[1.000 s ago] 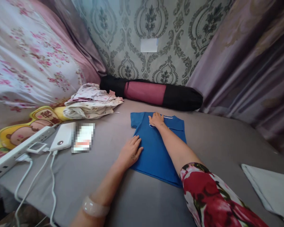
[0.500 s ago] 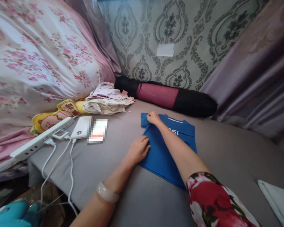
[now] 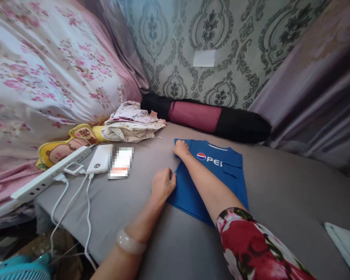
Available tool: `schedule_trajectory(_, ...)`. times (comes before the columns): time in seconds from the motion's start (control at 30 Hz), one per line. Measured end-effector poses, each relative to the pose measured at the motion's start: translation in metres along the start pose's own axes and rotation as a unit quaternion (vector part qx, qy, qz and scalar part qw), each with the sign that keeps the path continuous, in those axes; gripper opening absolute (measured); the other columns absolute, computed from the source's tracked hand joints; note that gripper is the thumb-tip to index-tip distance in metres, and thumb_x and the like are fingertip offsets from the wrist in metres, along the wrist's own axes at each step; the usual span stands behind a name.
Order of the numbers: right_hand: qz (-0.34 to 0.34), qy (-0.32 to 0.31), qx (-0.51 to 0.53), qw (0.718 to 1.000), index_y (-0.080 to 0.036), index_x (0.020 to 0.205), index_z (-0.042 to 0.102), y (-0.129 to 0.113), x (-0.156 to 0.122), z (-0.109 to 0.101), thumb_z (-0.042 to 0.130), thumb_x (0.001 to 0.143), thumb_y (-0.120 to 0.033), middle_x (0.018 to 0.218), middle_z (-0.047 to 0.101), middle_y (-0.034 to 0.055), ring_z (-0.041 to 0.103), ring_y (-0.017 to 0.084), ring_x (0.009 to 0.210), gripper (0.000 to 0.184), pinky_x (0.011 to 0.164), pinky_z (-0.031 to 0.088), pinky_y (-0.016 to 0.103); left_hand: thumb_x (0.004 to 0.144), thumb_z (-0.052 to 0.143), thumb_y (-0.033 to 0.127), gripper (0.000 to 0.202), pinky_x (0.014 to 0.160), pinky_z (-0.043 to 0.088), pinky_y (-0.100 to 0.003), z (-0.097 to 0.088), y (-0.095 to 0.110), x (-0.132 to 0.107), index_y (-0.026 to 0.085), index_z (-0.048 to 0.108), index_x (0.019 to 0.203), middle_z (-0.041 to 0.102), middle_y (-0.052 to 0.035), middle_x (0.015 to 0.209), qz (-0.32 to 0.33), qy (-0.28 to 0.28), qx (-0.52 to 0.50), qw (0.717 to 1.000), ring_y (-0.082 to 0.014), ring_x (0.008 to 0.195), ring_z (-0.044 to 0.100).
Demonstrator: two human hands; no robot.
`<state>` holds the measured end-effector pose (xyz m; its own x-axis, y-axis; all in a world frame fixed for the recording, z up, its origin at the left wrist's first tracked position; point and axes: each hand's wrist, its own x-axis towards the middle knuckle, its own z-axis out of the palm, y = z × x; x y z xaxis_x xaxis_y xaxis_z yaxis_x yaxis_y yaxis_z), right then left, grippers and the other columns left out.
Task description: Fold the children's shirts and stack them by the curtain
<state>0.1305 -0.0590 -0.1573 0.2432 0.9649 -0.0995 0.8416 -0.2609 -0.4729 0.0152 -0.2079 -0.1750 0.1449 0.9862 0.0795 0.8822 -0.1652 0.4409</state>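
A blue T-shirt with a round red, white and blue logo and white letters lies front up on the grey bed sheet, its right sleeve folded inward across the chest. My right hand is closed on the left sleeve near the top left corner, and its forearm crosses over the shirt. At the shirt's left side edge is my left hand, fingers curled and thumb against the cloth; its fingertips are partly hidden. A pale bangle circles the left wrist.
Left are a power strip, a white power bank with cables, and a blurred phone-like rectangle. Crumpled patterned cloth and a long black-and-red bag lie at the back. A pale folded cloth is at right.
My right hand has shifted left and slightly down with the sleeve, uncovering the logo. My left hand has moved a little left, and its fingers have curled in.
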Motion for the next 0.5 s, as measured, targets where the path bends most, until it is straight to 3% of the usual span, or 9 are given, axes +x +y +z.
schedule_trajectory(0.13, 0.009, 0.011, 0.069, 0.997, -0.009, 0.099, 0.069, 0.007, 0.007, 0.002, 0.062, 0.075, -0.004, 0.11, 0.067, 0.0222, 0.062, 0.029, 0.11, 0.026, 0.09, 0.048, 0.034, 0.089, 0.049, 0.038, 0.022, 0.067, 0.042, -0.029, -0.004, 0.003, 0.0, 0.022, 0.061, 0.094, 0.071, -0.0058, 0.084, -0.03, -0.028, -0.004, 0.999, -0.0218, 0.082, 0.066)
schedule_trajectory(0.23, 0.026, 0.007, 0.156, 0.987, -0.012, 0.08, 0.068, 0.019, 0.012, 0.0, 0.061, 0.077, -0.01, 0.077, 0.07, 0.0128, 0.07, 0.023, 0.079, 0.008, 0.073, 0.054, 0.029, 0.087, 0.05, 0.041, 0.023, 0.066, 0.041, -0.029, -0.008, 0.003, -0.001, 0.021, 0.062, 0.091, 0.072, -0.0069, 0.084, -0.027, -0.037, 0.007, 0.999, -0.0231, 0.082, 0.066)
schedule_trajectory(0.33, 0.046, 0.017, 0.26, 0.964, -0.015, 0.073, 0.064, 0.032, 0.015, -0.007, 0.057, 0.08, -0.015, 0.055, 0.06, 0.0009, 0.062, 0.013, 0.053, 0.01, 0.056, 0.052, 0.022, 0.084, 0.051, 0.041, 0.024, 0.066, 0.041, -0.029, -0.012, 0.003, -0.003, 0.021, 0.063, 0.087, 0.071, -0.0078, 0.084, -0.019, -0.05, 0.008, 0.999, -0.0235, 0.081, 0.066)
schedule_trajectory(0.5, 0.083, 0.041, 0.409, 0.908, -0.016, 0.075, 0.058, 0.051, 0.008, -0.03, 0.053, 0.079, -0.011, 0.048, 0.049, -0.0062, 0.05, 0.007, 0.043, 0.008, 0.046, 0.046, 0.016, 0.08, 0.052, 0.034, 0.019, 0.062, 0.039, -0.027, -0.017, 0.002, -0.005, 0.02, 0.064, 0.082, 0.07, -0.0064, 0.08, -0.01, -0.075, -0.032, 0.997, -0.0213, 0.078, 0.063)
